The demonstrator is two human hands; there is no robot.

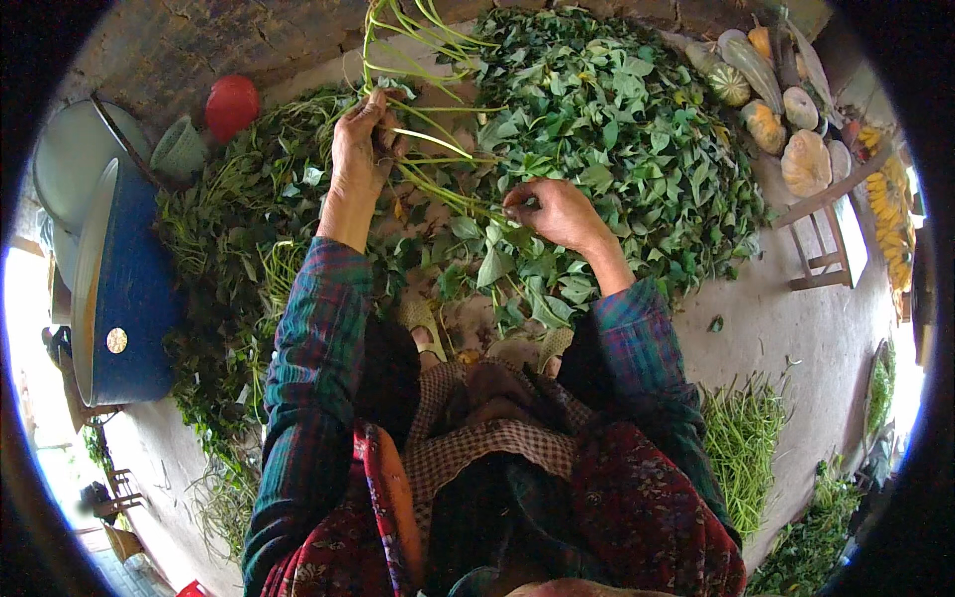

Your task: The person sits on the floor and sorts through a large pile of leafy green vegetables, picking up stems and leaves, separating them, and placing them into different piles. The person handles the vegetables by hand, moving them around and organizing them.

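My left hand (367,130) grips a green leafy-plant vine (368,46), likely sweet potato. Its long, bare stalks fan out to the right, and one paler stalk (433,139) juts from between the fingers. Lower and to the right, my right hand (556,213) pinches the far ends of some leaf stalks (448,195) between thumb and fingertips. Green leaves (494,257) hang just below those fingertips. Beyond my right hand rises a broad heap of loose leaves (627,127). Leafy vines (231,201) are piled to the left of my left arm.
A blue tub (142,298) tilts at the left, near a green basket (179,149) and a red round object (232,108). Pumpkins and gourds (806,160) lie at upper right beside a wooden stool (828,250). Cut stalks (739,448) lie on the floor by my right elbow.
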